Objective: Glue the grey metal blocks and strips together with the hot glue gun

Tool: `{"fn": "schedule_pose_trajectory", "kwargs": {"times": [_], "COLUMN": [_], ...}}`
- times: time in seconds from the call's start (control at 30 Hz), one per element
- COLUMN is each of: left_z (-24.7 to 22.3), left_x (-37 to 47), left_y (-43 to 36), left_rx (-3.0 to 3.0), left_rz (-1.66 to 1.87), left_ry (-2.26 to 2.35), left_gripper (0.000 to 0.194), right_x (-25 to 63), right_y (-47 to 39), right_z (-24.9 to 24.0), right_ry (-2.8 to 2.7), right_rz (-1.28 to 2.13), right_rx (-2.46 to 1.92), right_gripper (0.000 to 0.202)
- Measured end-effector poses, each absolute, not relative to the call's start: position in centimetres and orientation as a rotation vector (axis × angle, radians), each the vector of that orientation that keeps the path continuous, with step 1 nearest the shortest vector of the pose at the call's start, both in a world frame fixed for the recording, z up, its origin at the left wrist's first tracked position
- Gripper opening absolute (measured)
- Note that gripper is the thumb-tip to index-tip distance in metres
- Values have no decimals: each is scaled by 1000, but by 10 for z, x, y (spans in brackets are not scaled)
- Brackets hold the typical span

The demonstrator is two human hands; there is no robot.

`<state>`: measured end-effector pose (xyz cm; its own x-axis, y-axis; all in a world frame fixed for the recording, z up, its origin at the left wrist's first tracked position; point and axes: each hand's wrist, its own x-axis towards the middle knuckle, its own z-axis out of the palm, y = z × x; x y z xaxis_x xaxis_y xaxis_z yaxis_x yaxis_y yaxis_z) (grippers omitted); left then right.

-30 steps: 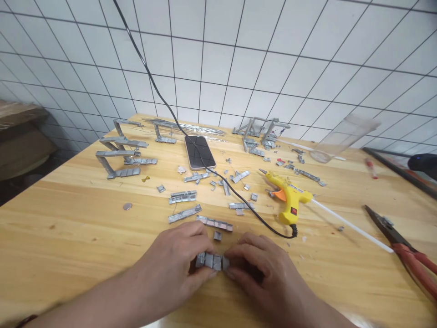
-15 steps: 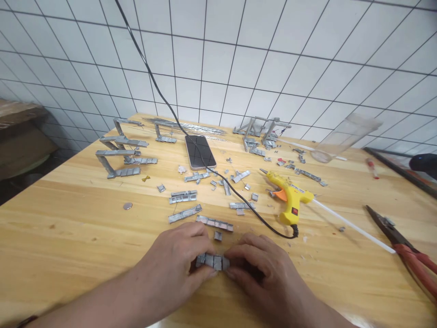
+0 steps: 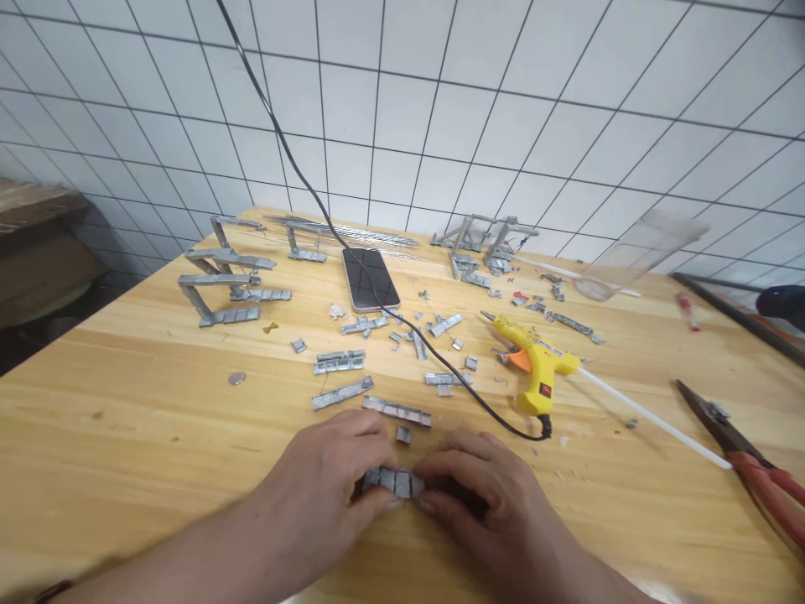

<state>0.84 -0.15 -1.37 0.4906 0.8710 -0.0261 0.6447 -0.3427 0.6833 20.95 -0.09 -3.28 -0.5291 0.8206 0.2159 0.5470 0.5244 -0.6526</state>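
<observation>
Between my two hands is a short grey segmented strip (image 3: 395, 482), held low at the front of the wooden table. My left hand (image 3: 333, 482) pinches its left end between thumb and fingers. At the right end, my right hand (image 3: 487, 495) is closed on the strip too; its fingertips hide that end. Just beyond lie a small grey square piece (image 3: 403, 434) and a longer grey strip (image 3: 397, 411). Two more grey strips, one slanted (image 3: 343, 393) and one level (image 3: 340, 361), rest farther off to the left.
A yellow hot glue gun (image 3: 534, 369) with a white glue stick (image 3: 654, 419) lies right, its black cable crossing a phone (image 3: 371, 281). Red-handled shears (image 3: 748, 461) are at far right. Grey frames (image 3: 220, 285) stand at left, others (image 3: 484, 247) at the back. A clear bottle (image 3: 638, 256) lies behind.
The view has shifted very slightly. Both hands keep their hold on the grey strip, with no clear movement of it.
</observation>
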Motion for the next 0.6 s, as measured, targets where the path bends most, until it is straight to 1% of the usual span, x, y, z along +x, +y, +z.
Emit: {"fn": "schedule_pose_trajectory", "kwargs": {"times": [0.17,0.27,0.4,0.6], "left_z": [-13,-11,-6,-2], "left_x": [8,6,2,-2], "left_y": [-3,-3,-2,2], "left_rx": [2078,2073,2025,1981], "left_rz": [418,406,423,391], "left_ry": [1266,1255,1247,1224], "left_gripper": [9,16,23,21], "right_x": [209,211,215,214], "right_y": [-1,-1,-1,-1], "right_z": [-32,-30,-27,-26], "right_ry": [-2276,-2276,-2248,-2231], "right_rz": [690,722,769,748], "right_rx": [-1124,-1142,-1143,-1133], "right_gripper": [12,15,25,17]}}
